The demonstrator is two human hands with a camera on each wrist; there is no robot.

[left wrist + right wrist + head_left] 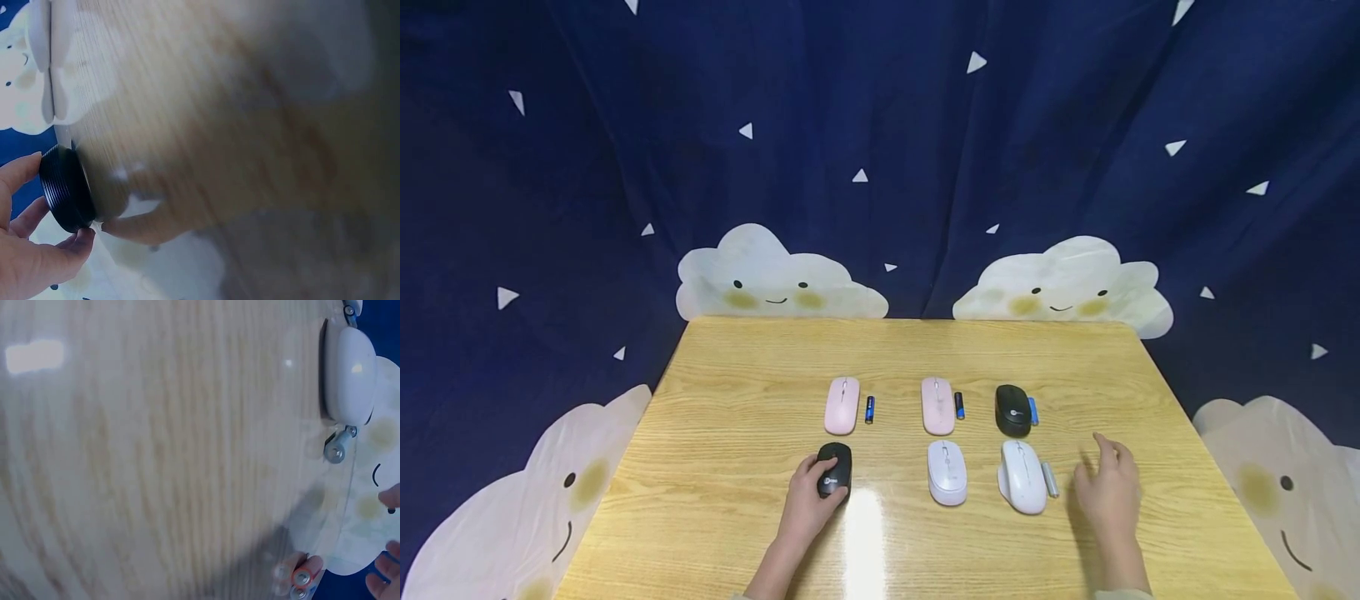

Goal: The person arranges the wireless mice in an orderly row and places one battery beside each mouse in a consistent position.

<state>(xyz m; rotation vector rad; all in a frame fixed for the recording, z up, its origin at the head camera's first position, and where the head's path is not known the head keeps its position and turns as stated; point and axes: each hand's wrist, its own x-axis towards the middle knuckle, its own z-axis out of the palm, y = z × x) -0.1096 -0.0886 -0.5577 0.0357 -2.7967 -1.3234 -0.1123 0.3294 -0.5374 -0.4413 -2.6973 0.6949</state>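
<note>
My left hand (808, 497) grips a black computer mouse (829, 483) at the left of the front row. In the left wrist view the thumb and fingers hold that mouse (65, 187) by its ribbed sides, close to the tabletop. My right hand (1108, 492) is right of a white mouse (1024, 477) and its silver batteries (1050, 480). Low in the right wrist view, curled fingertips hold two batteries (302, 577), one with an orange ring, while other fingers (390, 575) stretch out. Those two batteries are hidden in the head view.
Behind are two pink mice, one on the left (842, 406) and one in the middle (937, 406), each with dark blue batteries alongside. A black mouse (1012, 410) has blue batteries (1033, 411). Another white mouse (947, 472) is mid-front. The wooden table (730, 375) meets a dark curtain (820, 192).
</note>
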